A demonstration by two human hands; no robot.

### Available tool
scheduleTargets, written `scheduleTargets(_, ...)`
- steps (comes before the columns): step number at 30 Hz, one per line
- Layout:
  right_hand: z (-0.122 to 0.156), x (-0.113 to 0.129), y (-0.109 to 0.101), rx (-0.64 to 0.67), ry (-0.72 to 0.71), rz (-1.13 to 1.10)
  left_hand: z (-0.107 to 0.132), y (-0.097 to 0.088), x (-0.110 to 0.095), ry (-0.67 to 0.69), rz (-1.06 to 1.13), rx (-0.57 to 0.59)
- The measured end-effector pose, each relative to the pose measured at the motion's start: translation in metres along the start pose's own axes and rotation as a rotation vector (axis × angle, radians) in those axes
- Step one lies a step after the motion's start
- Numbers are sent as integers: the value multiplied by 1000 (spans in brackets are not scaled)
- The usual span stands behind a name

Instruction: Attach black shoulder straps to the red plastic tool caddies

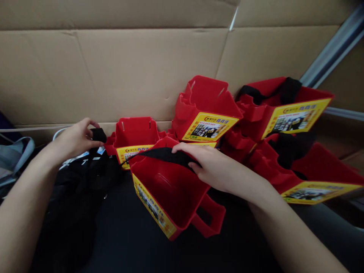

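Observation:
In the head view a red plastic tool box (170, 189) with a yellow printed label is tilted in front of me, its inside facing up. My right hand (209, 163) is closed on its rear rim, where a black strap (160, 154) lies along the edge. On the left, my left hand (78, 140) pinches a rolled piece of black webbing (98, 135) between thumb and fingers. This webbing is beside another red tool box (136, 131) standing behind. Parts of the right fingers are hidden behind the rim.
More red tool boxes stand at the back and right, including a stacked one (210, 104) and two with black straps (295, 113). A heap of black straps (76, 189) lies at left. Cardboard (127, 72) walls off the back, and a metal bar (332, 49) slants at right.

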State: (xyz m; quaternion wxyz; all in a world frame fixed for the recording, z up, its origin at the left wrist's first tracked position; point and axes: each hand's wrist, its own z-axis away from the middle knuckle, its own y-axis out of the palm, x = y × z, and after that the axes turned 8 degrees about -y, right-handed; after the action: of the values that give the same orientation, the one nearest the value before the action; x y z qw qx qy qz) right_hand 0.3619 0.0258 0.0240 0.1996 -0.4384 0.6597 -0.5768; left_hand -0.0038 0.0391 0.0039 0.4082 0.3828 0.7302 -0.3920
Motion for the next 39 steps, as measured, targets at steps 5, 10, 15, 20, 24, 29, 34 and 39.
scheduleTargets(5, 3, 1, -5, -2, -88, -76, 12, 10, -31, 60, 113, 5)
scheduleTargets(10, -3, -3, -9, -159, -69, -245, 44, 38, -72, 135, 755, 190)
scheduleTargets(15, -15, -9, 1, -434, -87, -366, 73, 64, -86, -69, 1036, 527)
scheduleTargets(20, -22, -16, 5, -489, -154, -363, 86, 74, -74, -248, 828, 933)
scheduleTargets(24, -21, -18, -1, -513, -189, -197, 80, 65, -72, -250, 636, 1020)
scheduleTargets(29, -12, 7, -1, -413, -269, 146, 70, 72, -71, -167, 408, 723)
scheduleTargets(34, -8, 27, 4, -295, -280, 296, 93, 107, -77, 28, 36, 520)
scheduleTargets(39, -6, 9, -7, -371, -370, 94, 86, 90, -81, 91, -169, 509)
